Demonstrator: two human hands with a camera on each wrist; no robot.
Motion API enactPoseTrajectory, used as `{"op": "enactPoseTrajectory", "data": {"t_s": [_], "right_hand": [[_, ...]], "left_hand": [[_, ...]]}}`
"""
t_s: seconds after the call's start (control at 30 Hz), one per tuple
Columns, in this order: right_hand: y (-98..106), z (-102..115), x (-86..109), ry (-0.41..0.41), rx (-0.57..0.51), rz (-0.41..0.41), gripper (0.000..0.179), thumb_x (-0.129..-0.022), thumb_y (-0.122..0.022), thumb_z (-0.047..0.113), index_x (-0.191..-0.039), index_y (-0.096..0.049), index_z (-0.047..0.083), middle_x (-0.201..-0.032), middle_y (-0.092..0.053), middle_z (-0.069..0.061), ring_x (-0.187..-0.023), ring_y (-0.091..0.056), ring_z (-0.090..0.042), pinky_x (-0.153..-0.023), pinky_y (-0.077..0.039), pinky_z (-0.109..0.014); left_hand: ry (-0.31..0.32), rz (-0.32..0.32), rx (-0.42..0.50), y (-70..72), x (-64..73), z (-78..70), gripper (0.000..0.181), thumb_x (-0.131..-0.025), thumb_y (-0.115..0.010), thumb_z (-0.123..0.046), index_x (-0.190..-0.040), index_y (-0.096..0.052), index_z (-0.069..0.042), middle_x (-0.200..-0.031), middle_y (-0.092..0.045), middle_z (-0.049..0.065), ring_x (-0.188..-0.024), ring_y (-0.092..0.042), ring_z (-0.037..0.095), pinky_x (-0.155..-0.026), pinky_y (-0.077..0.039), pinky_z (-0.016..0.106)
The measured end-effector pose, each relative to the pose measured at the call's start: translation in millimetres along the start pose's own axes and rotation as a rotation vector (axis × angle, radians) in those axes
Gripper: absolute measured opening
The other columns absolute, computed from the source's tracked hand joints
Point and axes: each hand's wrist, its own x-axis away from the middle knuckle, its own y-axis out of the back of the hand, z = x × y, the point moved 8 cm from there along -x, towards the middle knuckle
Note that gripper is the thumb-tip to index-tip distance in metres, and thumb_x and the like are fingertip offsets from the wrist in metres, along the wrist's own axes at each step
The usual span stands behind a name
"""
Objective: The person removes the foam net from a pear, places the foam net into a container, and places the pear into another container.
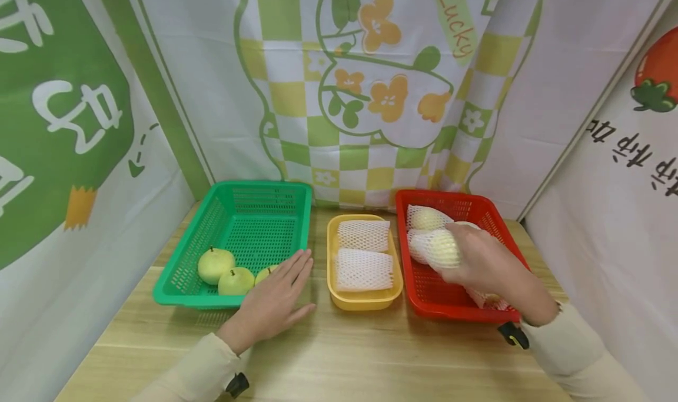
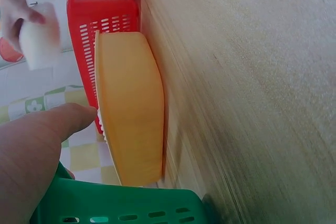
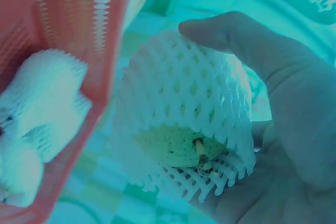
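Note:
My right hand (image 1: pixel 487 266) grips a pale green pear in a white foam net (image 3: pixel 184 93) above the red basket (image 1: pixel 445 309). In the right wrist view the pear's brown stem (image 3: pixel 200 156) shows at the net's open end. Other netted pears (image 1: pixel 426 218) lie in the red basket, partly behind my right hand. My left hand (image 1: pixel 275 299), fingers straight, lies at the near right corner of the green basket (image 1: pixel 190 299). Bare pears (image 1: pixel 216 265) sit in the near end of that basket, one partly covered by my left hand.
Between the baskets stands a yellow tray (image 1: pixel 365 304) with white foam nets (image 1: pixel 364 269) lying flat in it. All three containers stand on a wooden table (image 1: pixel 371 355). A patterned curtain (image 1: pixel 386 96) hangs right behind them, with printed cloth walls at both sides.

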Motion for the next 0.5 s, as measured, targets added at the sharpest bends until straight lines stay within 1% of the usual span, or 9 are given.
{"op": "enactPoseTrajectory", "data": {"t_s": [0.13,0.23,0.3,0.37,0.5], "right_hand": [[3.4,25.4,2.2,0.049,-0.027,-0.001,0.073,-0.076,-0.089,0.021,-0.136,-0.055,-0.004,-0.110,-0.071,-0.013,-0.091,-0.064,-0.023,-0.069,-0.063,-0.033],[-3.0,46.3,4.7,0.109,-0.019,-0.013,0.074,-0.075,-0.090,0.022,-0.137,-0.057,0.000,-0.118,-0.072,-0.011,-0.095,-0.067,-0.021,-0.074,-0.064,-0.033],[-10.5,60.7,6.3,0.160,-0.015,-0.020,0.075,-0.074,-0.091,0.024,-0.138,-0.058,0.003,-0.123,-0.072,-0.009,-0.099,-0.067,-0.020,-0.081,-0.064,-0.036],[-19.9,75.0,7.8,0.212,-0.017,-0.016,0.077,-0.073,-0.092,0.027,-0.139,-0.058,0.004,-0.126,-0.071,-0.008,-0.103,-0.068,-0.019,-0.085,-0.063,-0.038],[-43.6,99.9,12.4,0.277,-0.024,0.037,0.081,-0.073,-0.091,0.032,-0.141,-0.056,0.004,-0.128,-0.070,-0.007,-0.106,-0.070,-0.019,-0.089,-0.062,-0.040]], "left_hand": [[0.004,0.000,-0.005,-0.4,0.6,0.4,0.087,-0.102,-0.064,-0.054,-0.159,-0.039,0.007,-0.170,-0.033,0.024,-0.159,-0.034,0.039,-0.129,-0.033,0.048],[0.006,0.001,-0.011,-0.4,1.0,0.7,0.087,-0.102,-0.063,-0.054,-0.159,-0.038,0.007,-0.170,-0.033,0.024,-0.159,-0.034,0.038,-0.129,-0.034,0.047],[0.005,-0.001,-0.014,-0.1,1.2,0.7,0.087,-0.102,-0.064,-0.054,-0.159,-0.038,0.007,-0.170,-0.033,0.024,-0.159,-0.034,0.038,-0.129,-0.034,0.047],[0.004,-0.007,-0.015,0.2,1.1,0.7,0.088,-0.101,-0.064,-0.054,-0.159,-0.039,0.007,-0.170,-0.033,0.024,-0.158,-0.035,0.038,-0.129,-0.034,0.047],[-0.002,-0.014,-0.022,0.1,1.1,0.1,0.088,-0.101,-0.064,-0.054,-0.158,-0.039,0.007,-0.170,-0.034,0.024,-0.158,-0.035,0.038,-0.129,-0.034,0.046]]}}
